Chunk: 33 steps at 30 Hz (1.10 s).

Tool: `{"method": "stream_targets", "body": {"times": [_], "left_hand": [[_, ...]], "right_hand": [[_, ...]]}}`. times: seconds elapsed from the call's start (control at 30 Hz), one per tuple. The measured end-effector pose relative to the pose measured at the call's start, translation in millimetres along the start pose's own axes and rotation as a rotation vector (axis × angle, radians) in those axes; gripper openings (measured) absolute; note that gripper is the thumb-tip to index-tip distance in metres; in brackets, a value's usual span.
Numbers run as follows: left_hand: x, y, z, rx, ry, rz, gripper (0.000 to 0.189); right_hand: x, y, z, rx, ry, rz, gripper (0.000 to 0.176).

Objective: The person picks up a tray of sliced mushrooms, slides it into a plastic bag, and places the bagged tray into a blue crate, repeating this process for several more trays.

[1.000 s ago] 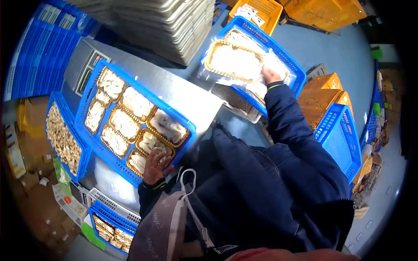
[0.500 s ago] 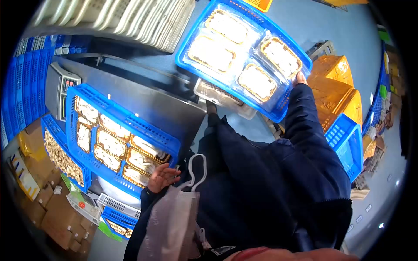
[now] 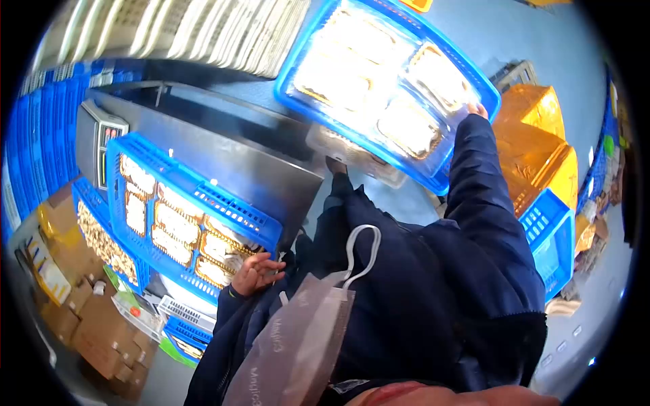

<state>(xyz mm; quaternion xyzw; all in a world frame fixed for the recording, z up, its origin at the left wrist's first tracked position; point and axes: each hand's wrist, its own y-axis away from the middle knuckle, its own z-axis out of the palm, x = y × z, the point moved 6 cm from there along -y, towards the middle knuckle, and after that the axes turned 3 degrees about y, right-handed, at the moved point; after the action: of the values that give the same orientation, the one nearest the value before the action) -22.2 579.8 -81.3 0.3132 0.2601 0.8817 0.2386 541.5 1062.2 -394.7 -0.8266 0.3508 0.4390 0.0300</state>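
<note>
My right hand (image 3: pixel 477 109) reaches into the far end of a blue crate (image 3: pixel 298 54), its fingers at the corner of a clear-wrapped tray (image 3: pixel 440 78) with a brown scalloped rim. Glare and foreshortening leave me unable to tell whether those fingers grip it. Several similar wrapped trays lie flat in that crate, their contents washed out by bright light. Nothing is in my left hand (image 3: pixel 257 273); it hovers palm up with loosely bent, parted fingers. Close by it is the near corner of a second blue crate (image 3: pixel 247 220), filled with unwrapped trays (image 3: pixel 172 243) of pale pieces.
A scale (image 3: pixel 101 139) stands on the steel table (image 3: pixel 237 145). Beyond are stacked white crates (image 3: pixel 203 34) and blue crates (image 3: pixel 40 142). Orange wrapped boxes (image 3: pixel 528 142) and a small blue basket (image 3: pixel 552 243) are at right. A face mask (image 3: pixel 305 338) dangles in front of me.
My right hand has moved slightly forward along the crate's end, with the tray beside it a little farther up. The mask has swung right and the whole view has shifted slightly.
</note>
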Motion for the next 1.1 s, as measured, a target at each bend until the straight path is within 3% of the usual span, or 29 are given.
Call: {"method": "stream_targets", "body": {"times": [0.03, 0.07, 0.13, 0.17, 0.23, 0.27, 0.3, 0.33, 0.37, 0.5, 0.6, 0.63, 0.67, 0.7, 0.73, 0.77, 0.83, 0.97, 1.03, 1.1], "left_hand": [[-1, 1, 0, -0.008, 0.033, -0.001, 0.051], [-1, 2, -1, -0.011, 0.068, 0.004, 0.049], [-10, 10, -15, 0.042, 0.172, -0.016, 0.044], [-6, 8, -7, -0.088, 0.315, 0.072, 0.041], [-27, 23, -26, 0.055, 0.082, 0.036, 0.037], [-34, 25, -31, 0.018, 0.026, 0.097, 0.036], [-37, 34, -35, -0.004, -0.037, 0.137, 0.035], [-30, 45, -33, 0.076, -0.136, 0.088, 0.034], [-46, 51, -47, 0.061, -0.157, 0.186, 0.031], [-69, 99, -63, 0.095, -0.028, 0.383, 0.025], [-92, 148, -83, 0.114, 0.026, 0.506, 0.023], [-102, 168, -92, 0.105, 0.040, 0.555, 0.022], [-117, 189, -104, 0.171, 0.066, 0.562, 0.022], [-134, 209, -114, 0.236, 0.099, 0.565, 0.022], [-152, 230, -124, 0.295, 0.137, 0.571, 0.022], [-168, 254, -136, 0.351, 0.186, 0.636, 0.022], [-200, 303, -155, 0.466, 0.291, 0.744, 0.022], [-276, 357, -216, 0.829, 0.625, 0.822, 0.021], [-301, 372, -249, 0.968, 0.563, 0.885, 0.023], [-318, 385, -273, 1.203, 0.342, 0.916, 0.026]], "right_hand": [[-15, 14, -10, 0.099, -0.037, -0.057, 0.055], [-17, 4, -19, 0.189, 0.133, -0.160, 0.048], [-51, 29, -31, 0.186, -0.108, -0.314, 0.037], [-75, 37, -31, 0.114, 0.004, -0.415, 0.038], [-101, 52, -18, 0.087, 0.051, -0.634, 0.044], [-124, 79, 7, -0.113, -0.165, -0.528, 0.043], [-153, 132, 31, -0.324, -0.359, -0.385, 0.042], [-192, 198, 52, -0.456, -0.317, -0.392, 0.039], [-220, 257, 73, -0.577, -0.276, -0.409, 0.036], [-297, 518, 107, -1.162, -0.158, -0.722, 0.020], [-324, 751, 69, -1.549, -0.159, -0.900, 0.016], [-297, 807, 71, -1.692, -0.091, -0.846, 0.014], [-296, 876, 44, -1.684, -0.077, -1.241, 0.012], [-264, 929, 43, -1.850, -0.162, -1.234, 0.012], [-251, 987, 20, -1.841, -0.117, -1.609, 0.014], [-204, 1035, 14, -2.017, -0.022, -1.719, 0.029], [-128, 1120, -4, -2.000, 0.156, -2.214, 0.050], [21, 1206, 58, -1.422, 1.098, -2.510, 0.063], [48, 1203, 84, -1.405, 1.295, -2.404, 0.049], [46, 1201, 76, -1.286, 1.190, -2.533, 0.049]]}}
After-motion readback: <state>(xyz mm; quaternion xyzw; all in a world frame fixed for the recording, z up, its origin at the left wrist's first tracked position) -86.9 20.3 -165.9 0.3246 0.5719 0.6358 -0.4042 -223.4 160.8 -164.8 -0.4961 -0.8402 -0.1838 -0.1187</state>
